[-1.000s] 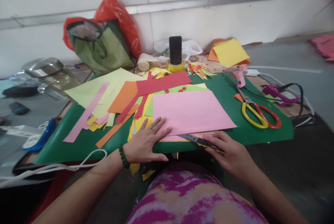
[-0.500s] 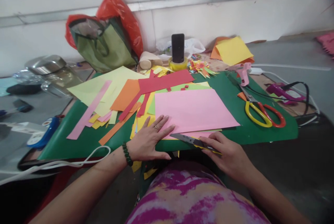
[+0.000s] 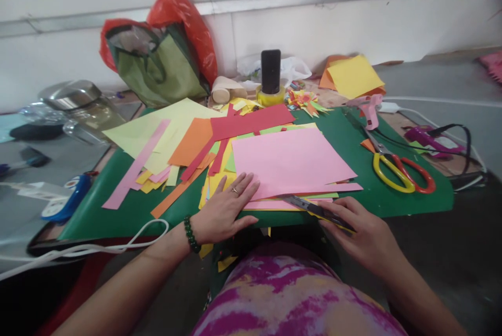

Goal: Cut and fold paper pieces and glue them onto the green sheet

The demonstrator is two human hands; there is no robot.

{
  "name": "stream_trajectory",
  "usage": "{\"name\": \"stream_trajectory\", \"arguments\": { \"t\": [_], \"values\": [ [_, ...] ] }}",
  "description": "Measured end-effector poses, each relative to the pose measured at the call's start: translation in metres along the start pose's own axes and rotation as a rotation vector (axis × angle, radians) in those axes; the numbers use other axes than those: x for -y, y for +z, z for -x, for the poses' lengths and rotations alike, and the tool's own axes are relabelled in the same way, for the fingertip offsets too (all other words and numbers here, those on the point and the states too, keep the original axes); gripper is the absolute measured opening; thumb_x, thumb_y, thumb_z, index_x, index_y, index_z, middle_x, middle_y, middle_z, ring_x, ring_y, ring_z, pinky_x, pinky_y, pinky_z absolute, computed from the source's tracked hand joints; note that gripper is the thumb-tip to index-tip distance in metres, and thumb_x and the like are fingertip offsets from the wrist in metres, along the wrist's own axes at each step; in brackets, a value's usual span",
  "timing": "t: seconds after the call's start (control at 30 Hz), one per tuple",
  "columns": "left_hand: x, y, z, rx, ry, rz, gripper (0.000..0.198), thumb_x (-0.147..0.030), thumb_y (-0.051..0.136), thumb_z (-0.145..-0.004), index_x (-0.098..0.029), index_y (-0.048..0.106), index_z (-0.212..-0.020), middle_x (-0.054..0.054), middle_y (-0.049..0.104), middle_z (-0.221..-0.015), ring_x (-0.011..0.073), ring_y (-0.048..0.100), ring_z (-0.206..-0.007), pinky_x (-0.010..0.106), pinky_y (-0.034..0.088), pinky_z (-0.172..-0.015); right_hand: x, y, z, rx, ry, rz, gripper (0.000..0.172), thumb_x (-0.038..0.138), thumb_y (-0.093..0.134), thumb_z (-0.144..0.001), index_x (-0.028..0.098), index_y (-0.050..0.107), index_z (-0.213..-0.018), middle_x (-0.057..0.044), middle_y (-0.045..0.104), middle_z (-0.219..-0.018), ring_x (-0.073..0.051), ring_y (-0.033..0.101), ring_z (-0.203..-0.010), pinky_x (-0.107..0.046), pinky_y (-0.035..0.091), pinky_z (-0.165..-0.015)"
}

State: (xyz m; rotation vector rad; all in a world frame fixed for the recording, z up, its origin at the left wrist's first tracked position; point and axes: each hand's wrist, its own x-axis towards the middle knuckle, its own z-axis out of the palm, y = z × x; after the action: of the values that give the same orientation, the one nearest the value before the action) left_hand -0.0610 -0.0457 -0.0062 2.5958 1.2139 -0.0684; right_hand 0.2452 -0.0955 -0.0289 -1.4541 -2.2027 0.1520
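Note:
My left hand (image 3: 224,209) lies flat, fingers spread, on the near left corner of a stack of coloured paper topped by a pink sheet (image 3: 290,161). A ring is on one finger and a dark bead bracelet on the wrist. My right hand (image 3: 363,231) grips a yellow-handled utility knife (image 3: 314,208). Its blade points left along the near edge of the pink sheet. The stack rests on a green cutting mat (image 3: 392,197).
Yellow and red scissors (image 3: 398,171) and a pink glue gun (image 3: 368,108) lie at the right of the mat. Red, orange, yellow and pink paper strips (image 3: 188,148) spread to the left. A phone (image 3: 270,70) stands on a tape roll at the back, beside a green bag (image 3: 157,67).
My right hand has drawn the knife to the right along the near edge of the pink sheet. A thin pink strip now shows separated along that edge. My left hand stays put.

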Motion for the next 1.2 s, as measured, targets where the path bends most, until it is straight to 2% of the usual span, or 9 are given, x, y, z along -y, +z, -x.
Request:
{"name": "stream_trajectory", "arguments": {
  "t": [0.13,0.37,0.63,1.03,1.2],
  "values": [
    [0.0,0.001,0.004,-0.001,0.029,-0.025,0.084,-0.073,0.033,-0.083,-0.025,0.017,-0.15,0.013,0.012,-0.158,0.035,0.011,-0.144,0.061,0.009,-0.111,0.003,0.002,-0.003,0.001,-0.004,-0.006,0.026,0.032,0.05,-0.09,0.025,0.065,-0.11,-0.005,0.067,-0.092,-0.017,0.068,-0.076,-0.024,0.054,-0.06],
    [0.005,0.003,0.008,0.022,0.056,-0.001,0.094,-0.078,0.035,-0.078,-0.023,0.012,-0.151,0.014,0.019,-0.156,0.0347,0.016,-0.143,0.059,0.007,-0.112,0.006,0.007,-0.007,0.001,-0.006,0.0,0.027,0.031,0.049,-0.09,0.024,0.065,-0.11,-0.006,0.067,-0.092,-0.017,0.067,-0.075,-0.025,0.053,-0.059],
    [0.005,0.005,0.007,0.031,0.052,-0.016,0.098,-0.081,0.031,-0.076,-0.02,0.016,-0.151,0.014,0.016,-0.157,0.0339,0.014,-0.144,0.058,0.007,-0.112,0.016,0.01,-0.016,0.051,-0.113,0.016,0.027,0.026,0.049,-0.09,0.021,0.064,-0.112,-0.007,0.065,-0.09,-0.016,0.066,-0.075,-0.024,0.051,-0.058],
    [0.003,0.004,0.007,0.055,0.041,-0.012,0.104,-0.084,0.03,-0.072,-0.017,0.017,-0.15,0.015,0.014,-0.157,0.0341,0.012,-0.144,0.059,0.007,-0.112,0.018,0.013,-0.02,0.063,-0.147,-0.009,0.026,0.023,0.05,-0.089,0.02,0.065,-0.11,-0.007,0.066,-0.089,-0.017,0.066,-0.076,-0.024,0.052,-0.059],
    [0.004,0.007,0.007,0.022,0.058,-0.014,0.103,-0.084,0.031,-0.072,-0.018,0.018,-0.15,0.016,0.017,-0.156,0.0339,0.013,-0.144,0.057,0.007,-0.112,0.021,0.015,-0.023,0.071,-0.17,-0.023,0.026,0.022,0.05,-0.089,0.02,0.065,-0.11,-0.006,0.064,-0.088,-0.015,0.065,-0.073,-0.023,0.051,-0.058]
  ]
}}
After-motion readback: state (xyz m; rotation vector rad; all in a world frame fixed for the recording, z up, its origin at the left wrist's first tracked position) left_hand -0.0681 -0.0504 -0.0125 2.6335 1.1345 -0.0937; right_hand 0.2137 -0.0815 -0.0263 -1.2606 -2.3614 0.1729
